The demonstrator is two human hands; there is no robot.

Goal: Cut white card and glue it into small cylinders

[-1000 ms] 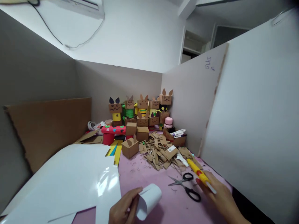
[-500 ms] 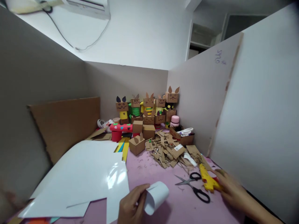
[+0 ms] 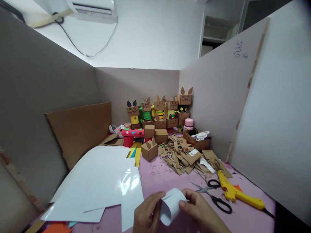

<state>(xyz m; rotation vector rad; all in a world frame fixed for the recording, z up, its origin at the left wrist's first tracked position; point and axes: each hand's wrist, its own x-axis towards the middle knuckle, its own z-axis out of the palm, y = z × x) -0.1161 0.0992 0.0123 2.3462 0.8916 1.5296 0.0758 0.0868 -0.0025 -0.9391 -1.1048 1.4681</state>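
Note:
A short tube of rolled white paper (image 3: pixel 173 207) is held above the front of the purple table, between both hands. My left hand (image 3: pixel 148 212) pinches its left edge, thumb and fingers closed on the paper. On the right side, my right hand (image 3: pixel 199 207) grips the tube with the thumb in front and fingers behind. Just right of that hand lie black-handled scissors (image 3: pixel 213 193) with blades apart. Beyond them a yellow glue gun (image 3: pixel 239 194) rests on the table, its cord running off to the right.
Large white glossy sheets (image 3: pixel 97 181) cover the left of the table. A heap of cardboard scraps (image 3: pixel 179 153) lies at centre right, near a small cardboard box with ears (image 3: pixel 149 150). Cardboard animal figures (image 3: pixel 159 105) stand at the back. Grey partitions (image 3: pixel 138 84) enclose the table.
My right hand has left the glue gun, now lying on the table, and moved left to grip the paper tube. My left hand still holds the tube. The view has shifted slightly.

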